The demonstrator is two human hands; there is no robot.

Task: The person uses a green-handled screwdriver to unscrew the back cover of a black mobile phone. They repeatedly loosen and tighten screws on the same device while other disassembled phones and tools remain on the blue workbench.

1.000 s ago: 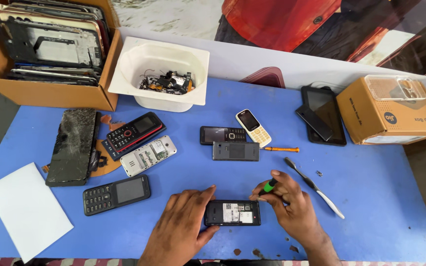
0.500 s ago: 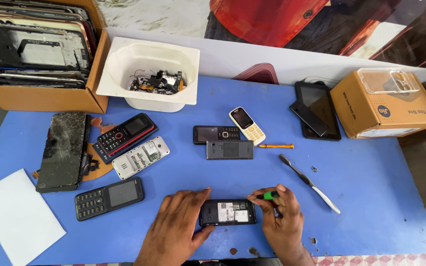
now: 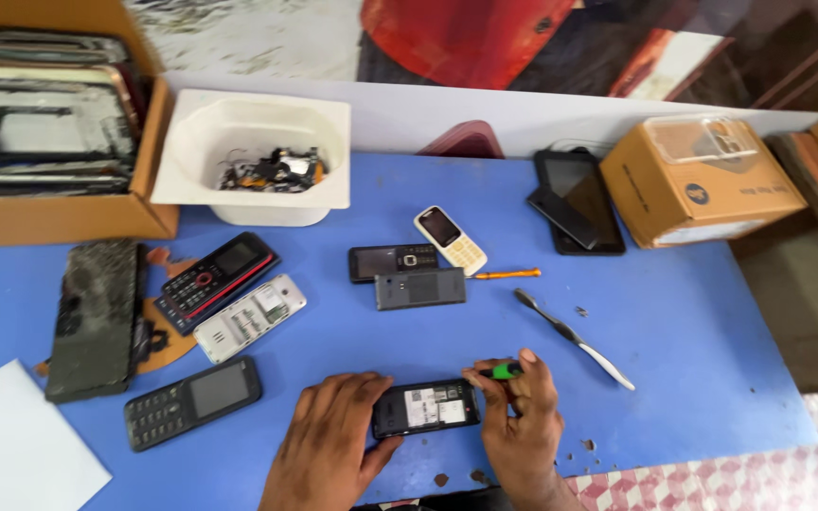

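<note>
A small black phone with its back cover off [image 3: 425, 408] lies flat near the front edge of the blue counter [image 3: 693, 322], its pale inner label facing up. The left hand [image 3: 328, 445] rests on the counter with fingers spread, thumb and fingertips touching the phone's left end. The right hand [image 3: 523, 416] is curled closed around a green-handled screwdriver [image 3: 502, 371], held just above the phone's right end. The counter's surface is matte blue, scuffed and chipped along the front edge by the hands, with a few dark specks. A flat grey metal prying tool with a white tip [image 3: 573, 338] lies slantwise just right of the hands, and beyond it the counter is open up to the right edge, where a chequered floor [image 3: 740, 478] shows below. Farther back lie a dark rectangular back cover [image 3: 419, 288], a black bar phone [image 3: 393, 261], a cream bar phone [image 3: 450, 238] and a thin orange tool [image 3: 506, 274]. To the left sit a black keypad phone [image 3: 192, 401], a silver keypad frame [image 3: 249, 317], a red-trimmed black phone [image 3: 216, 280], a cracked dark screen panel [image 3: 95, 317] and a white sheet [image 3: 16, 449]. Along the back stand a white plastic tub of small parts [image 3: 253, 156], a cardboard box of stacked screens [image 3: 54, 132] and a brown carton [image 3: 698, 189] beside two dark touchscreen phones [image 3: 579, 203].
</note>
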